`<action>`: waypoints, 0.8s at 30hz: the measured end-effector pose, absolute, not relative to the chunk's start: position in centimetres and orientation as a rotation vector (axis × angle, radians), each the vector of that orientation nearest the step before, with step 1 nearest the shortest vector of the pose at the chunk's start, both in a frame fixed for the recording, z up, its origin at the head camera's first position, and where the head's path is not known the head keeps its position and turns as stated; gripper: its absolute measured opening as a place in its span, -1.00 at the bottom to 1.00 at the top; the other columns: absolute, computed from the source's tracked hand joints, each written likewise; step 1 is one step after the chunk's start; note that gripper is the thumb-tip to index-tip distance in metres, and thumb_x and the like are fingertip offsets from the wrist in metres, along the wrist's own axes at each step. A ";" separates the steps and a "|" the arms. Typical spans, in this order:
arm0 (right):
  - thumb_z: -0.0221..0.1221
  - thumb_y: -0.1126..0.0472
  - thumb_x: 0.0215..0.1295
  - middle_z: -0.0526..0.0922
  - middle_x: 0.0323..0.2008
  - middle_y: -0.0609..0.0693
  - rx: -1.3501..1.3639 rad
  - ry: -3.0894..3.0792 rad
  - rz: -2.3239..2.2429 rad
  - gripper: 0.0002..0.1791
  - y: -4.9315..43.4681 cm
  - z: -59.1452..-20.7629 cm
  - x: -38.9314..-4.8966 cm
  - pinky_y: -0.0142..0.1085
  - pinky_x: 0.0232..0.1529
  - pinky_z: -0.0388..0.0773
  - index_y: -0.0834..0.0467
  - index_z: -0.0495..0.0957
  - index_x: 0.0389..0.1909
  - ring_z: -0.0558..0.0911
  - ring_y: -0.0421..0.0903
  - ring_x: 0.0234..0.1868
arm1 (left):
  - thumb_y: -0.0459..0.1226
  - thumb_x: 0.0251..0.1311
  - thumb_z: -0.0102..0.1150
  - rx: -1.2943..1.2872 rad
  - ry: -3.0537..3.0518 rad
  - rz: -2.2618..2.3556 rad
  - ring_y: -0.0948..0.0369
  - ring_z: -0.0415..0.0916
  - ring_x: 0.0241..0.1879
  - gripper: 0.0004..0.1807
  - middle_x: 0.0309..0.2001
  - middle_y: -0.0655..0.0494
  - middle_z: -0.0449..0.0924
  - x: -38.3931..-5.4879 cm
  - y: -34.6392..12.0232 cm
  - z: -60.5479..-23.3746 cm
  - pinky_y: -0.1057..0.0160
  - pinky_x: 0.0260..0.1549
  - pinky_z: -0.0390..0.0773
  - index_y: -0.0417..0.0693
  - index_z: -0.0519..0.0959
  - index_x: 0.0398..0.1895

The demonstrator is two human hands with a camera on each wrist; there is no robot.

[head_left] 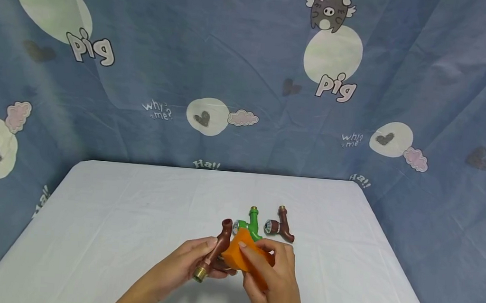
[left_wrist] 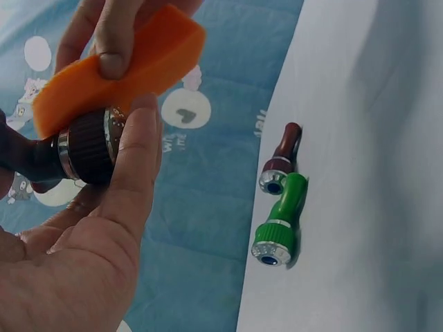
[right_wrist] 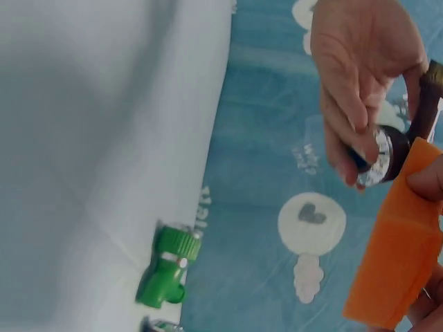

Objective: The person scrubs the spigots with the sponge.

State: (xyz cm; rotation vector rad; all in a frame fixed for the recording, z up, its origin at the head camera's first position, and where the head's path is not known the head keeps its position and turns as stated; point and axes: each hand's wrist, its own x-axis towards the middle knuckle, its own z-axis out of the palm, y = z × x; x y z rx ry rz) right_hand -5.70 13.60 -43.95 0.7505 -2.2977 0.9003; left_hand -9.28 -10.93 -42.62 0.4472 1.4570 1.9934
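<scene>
Left hand (head_left: pixel 189 260) grasping a glossy reddish-brown tap with brass threaded end (head_left: pixel 217 248), thumb along its body and fingers about its ribbed knob; tap held up over the near part of the bench (head_left: pixel 103 235), between the two hands. Right hand (head_left: pixel 275 278) pinching a bright orange foam sponge block (head_left: pixel 236 256), its side against the tap's knob. Beyond the hands, lying on the white-covered bench: a green tap with silvery knob face (head_left: pixel 254 223), then, just right, a second brown tap (head_left: pixel 285 228).

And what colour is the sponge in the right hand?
Orange; the sponge shows best in the right wrist view.
</scene>
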 end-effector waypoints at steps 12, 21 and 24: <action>0.45 0.32 0.14 0.51 0.15 -0.02 0.703 -2.308 1.040 -0.33 14.6 -44.8 -6.1 -0.39 0.00 0.58 -0.03 0.62 0.32 0.40 -0.06 0.13 | -0.08 0.72 -0.25 0.449 1.477 1.997 -0.02 0.68 0.14 -0.39 0.23 -0.31 0.60 -9.3 -11.3 -42.8 0.11 0.11 0.66 -0.46 0.32 0.46; 0.31 0.05 0.48 0.49 0.15 0.16 0.930 -2.112 1.114 -0.52 13.8 -45.2 -5.9 -0.38 0.05 0.52 0.14 0.59 0.32 0.51 0.00 0.07 | -0.03 0.72 -0.26 0.436 1.514 1.947 0.07 0.65 0.14 -0.40 0.23 -0.18 0.62 -9.5 -10.8 -42.8 0.08 0.18 0.63 -0.38 0.39 0.42; 0.32 0.10 0.46 0.49 0.14 0.14 0.915 -2.139 1.093 -0.55 13.8 -45.1 -5.9 -0.39 0.04 0.52 0.10 0.62 0.30 0.48 0.00 0.08 | -0.03 0.72 -0.28 0.456 1.491 1.930 0.08 0.66 0.13 -0.38 0.21 -0.19 0.63 -9.4 -10.8 -42.8 0.09 0.17 0.63 -0.39 0.38 0.43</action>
